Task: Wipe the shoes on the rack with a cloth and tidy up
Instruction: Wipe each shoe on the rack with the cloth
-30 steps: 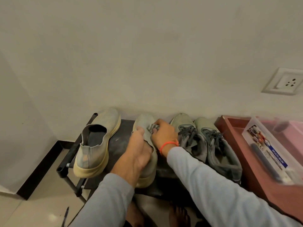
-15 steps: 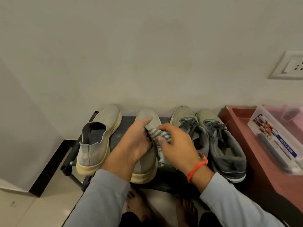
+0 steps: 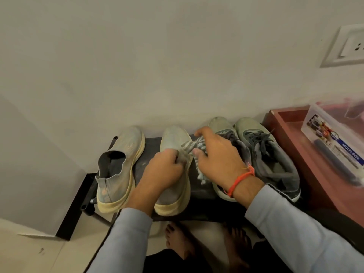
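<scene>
Underneath, black rack (image 3: 199,194) against wall (image 3: 157,66).

Four shoes stand on one black metal rack (image 3: 146,152): two pale knit slip-on shoes with cream soles (image 3: 120,164) (image 3: 173,138) and two grey-green lace-up sneakers with dark laces (image 3: 222,127) (image 3: 266,150). There is one grey-and-white striped cloth (image 3: 194,145), one clear plastic box with a blue label (image 3: 334,146), one reddish-brown wooden tray (image 3: 315,174), one white wall socket (image 3: 346,46), and two bare feet (image 3: 180,241) (image 3: 236,245).

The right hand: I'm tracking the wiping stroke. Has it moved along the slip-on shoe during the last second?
Yes. The right hand has slid back from the toe of the slip-on shoe toward the heel, dragging the striped cloth.
</scene>
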